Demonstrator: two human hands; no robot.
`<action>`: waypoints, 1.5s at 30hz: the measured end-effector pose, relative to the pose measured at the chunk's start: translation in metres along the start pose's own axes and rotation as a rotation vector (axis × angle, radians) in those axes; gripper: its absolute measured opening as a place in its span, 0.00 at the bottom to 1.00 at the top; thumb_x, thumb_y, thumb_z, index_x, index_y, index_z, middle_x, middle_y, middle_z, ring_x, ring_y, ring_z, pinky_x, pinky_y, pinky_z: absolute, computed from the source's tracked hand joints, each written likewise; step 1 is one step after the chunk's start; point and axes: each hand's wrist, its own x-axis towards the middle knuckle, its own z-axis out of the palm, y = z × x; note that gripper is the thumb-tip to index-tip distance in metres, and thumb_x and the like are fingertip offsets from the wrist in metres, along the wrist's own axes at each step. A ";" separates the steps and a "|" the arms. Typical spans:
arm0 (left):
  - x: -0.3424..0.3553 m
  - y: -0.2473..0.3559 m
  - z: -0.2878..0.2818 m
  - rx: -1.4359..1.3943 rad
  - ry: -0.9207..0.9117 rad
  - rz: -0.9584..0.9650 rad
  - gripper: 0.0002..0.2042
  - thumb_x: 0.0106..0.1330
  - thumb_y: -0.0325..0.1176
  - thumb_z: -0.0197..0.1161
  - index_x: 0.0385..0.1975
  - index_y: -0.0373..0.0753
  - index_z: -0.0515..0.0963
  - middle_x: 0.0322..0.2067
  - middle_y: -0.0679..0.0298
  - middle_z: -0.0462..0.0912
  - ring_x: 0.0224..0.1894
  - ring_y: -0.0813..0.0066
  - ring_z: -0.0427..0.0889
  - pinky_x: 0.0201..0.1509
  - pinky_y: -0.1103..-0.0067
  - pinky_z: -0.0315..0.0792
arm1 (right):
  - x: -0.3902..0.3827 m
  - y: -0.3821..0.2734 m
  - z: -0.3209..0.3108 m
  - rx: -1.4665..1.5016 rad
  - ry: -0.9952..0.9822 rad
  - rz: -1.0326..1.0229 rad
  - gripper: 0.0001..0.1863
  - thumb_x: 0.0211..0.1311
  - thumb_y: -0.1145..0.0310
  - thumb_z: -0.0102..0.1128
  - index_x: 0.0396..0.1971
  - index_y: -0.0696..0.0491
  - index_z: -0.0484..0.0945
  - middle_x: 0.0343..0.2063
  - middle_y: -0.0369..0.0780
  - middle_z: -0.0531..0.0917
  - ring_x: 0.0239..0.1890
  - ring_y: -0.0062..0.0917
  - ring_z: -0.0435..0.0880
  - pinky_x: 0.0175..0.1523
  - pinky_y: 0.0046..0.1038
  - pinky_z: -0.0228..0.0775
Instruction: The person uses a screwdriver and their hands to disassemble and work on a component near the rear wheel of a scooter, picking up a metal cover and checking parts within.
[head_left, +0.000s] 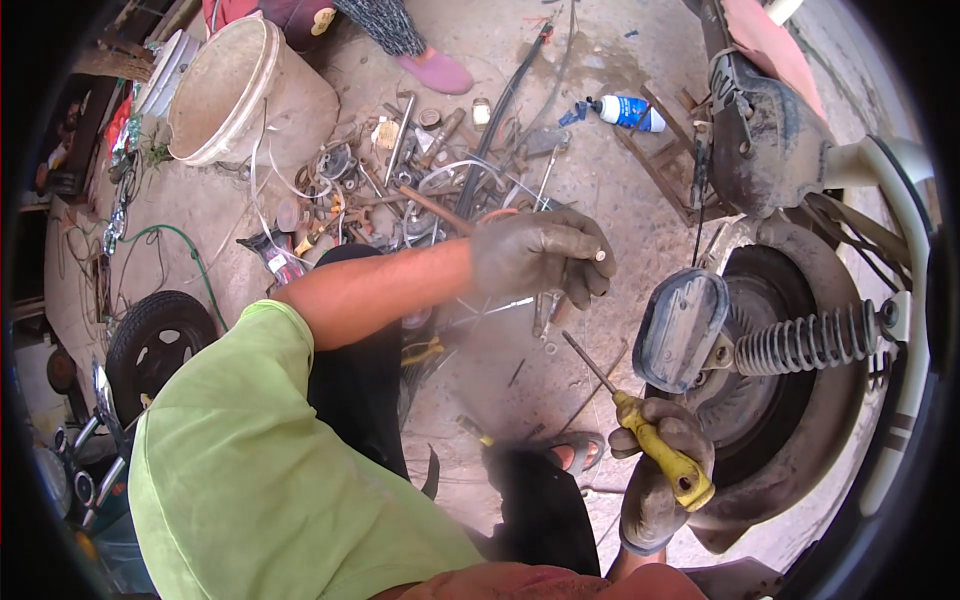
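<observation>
In a dirty grey glove, my left hand [535, 255] reaches out over the floor at mid-view. Its thumb and fingers are closed on a small pale round piece [600, 255]; whether it is a screw or a nut is too small to tell. My gloved right hand [655, 500] is wrapped round the yellow handle of a screwdriver [672, 462], its shaft pointing up and left. Right of both hands are a ribbed grey footrest pad [685, 330], a coil-spring shock absorber [806, 342] and a wheel [765, 400] of a vehicle.
Metal parts and tools [400, 190] lie heaped on the concrete floor, ahead of my left arm. Behind them stands a dirty white bucket [225, 95]. A blue-and-white bottle [632, 113] lies beside a rusty frame [655, 165]. At left lies a small tyre [160, 340].
</observation>
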 end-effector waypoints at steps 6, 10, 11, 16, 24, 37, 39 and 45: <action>-0.002 0.002 0.018 0.005 0.017 0.065 0.08 0.74 0.27 0.63 0.48 0.30 0.80 0.42 0.51 0.88 0.40 0.64 0.89 0.46 0.70 0.83 | -0.001 -0.005 0.005 0.053 0.051 0.090 0.31 0.66 0.47 0.75 0.54 0.58 0.76 0.51 0.54 0.81 0.38 0.34 0.89 0.38 0.25 0.83; -0.005 0.001 0.017 0.092 -0.054 0.084 0.07 0.73 0.24 0.62 0.47 0.30 0.79 0.41 0.51 0.88 0.38 0.65 0.88 0.45 0.72 0.83 | -0.005 -0.001 0.002 0.138 0.008 0.315 0.26 0.69 0.63 0.73 0.59 0.63 0.76 0.51 0.50 0.85 0.48 0.31 0.88 0.49 0.29 0.85; -0.008 0.003 0.030 0.261 -0.060 0.065 0.08 0.71 0.22 0.61 0.47 0.30 0.79 0.41 0.52 0.88 0.39 0.67 0.88 0.45 0.72 0.82 | -0.007 -0.002 0.001 0.122 0.023 0.422 0.26 0.70 0.68 0.70 0.62 0.64 0.75 0.49 0.48 0.87 0.47 0.30 0.88 0.49 0.27 0.84; -0.024 -0.018 0.075 0.965 -0.262 0.394 0.12 0.64 0.15 0.70 0.44 0.37 0.85 0.43 0.61 0.87 0.49 0.66 0.84 0.54 0.70 0.79 | -0.006 0.008 0.003 0.262 -0.077 0.562 0.31 0.71 0.72 0.65 0.70 0.65 0.69 0.51 0.44 0.87 0.48 0.25 0.86 0.52 0.26 0.81; -0.023 -0.032 0.077 1.223 -0.150 0.546 0.13 0.66 0.17 0.68 0.49 0.36 0.84 0.47 0.59 0.86 0.50 0.64 0.84 0.53 0.70 0.81 | -0.007 0.008 0.009 0.209 -0.035 0.612 0.33 0.71 0.68 0.65 0.70 0.67 0.68 0.49 0.47 0.87 0.43 0.26 0.89 0.45 0.23 0.83; -0.025 -0.025 0.084 1.348 -0.178 0.335 0.16 0.70 0.20 0.64 0.55 0.38 0.85 0.44 0.57 0.85 0.44 0.62 0.87 0.47 0.70 0.82 | -0.003 0.014 0.009 0.186 -0.079 0.593 0.36 0.72 0.65 0.66 0.73 0.66 0.64 0.48 0.44 0.87 0.44 0.26 0.88 0.48 0.23 0.83; -0.024 -0.026 0.085 1.373 -0.160 0.341 0.15 0.70 0.20 0.63 0.55 0.38 0.85 0.44 0.56 0.85 0.44 0.62 0.87 0.47 0.69 0.82 | -0.006 0.020 0.004 0.084 -0.110 0.587 0.33 0.71 0.74 0.59 0.74 0.63 0.64 0.48 0.43 0.84 0.48 0.28 0.87 0.55 0.30 0.86; -0.020 -0.019 0.082 1.252 -0.004 0.275 0.09 0.68 0.19 0.66 0.46 0.36 0.84 0.45 0.58 0.87 0.46 0.66 0.88 0.51 0.71 0.81 | -0.007 0.022 0.003 0.049 -0.082 0.482 0.37 0.70 0.69 0.63 0.76 0.61 0.63 0.47 0.41 0.88 0.46 0.24 0.88 0.54 0.27 0.81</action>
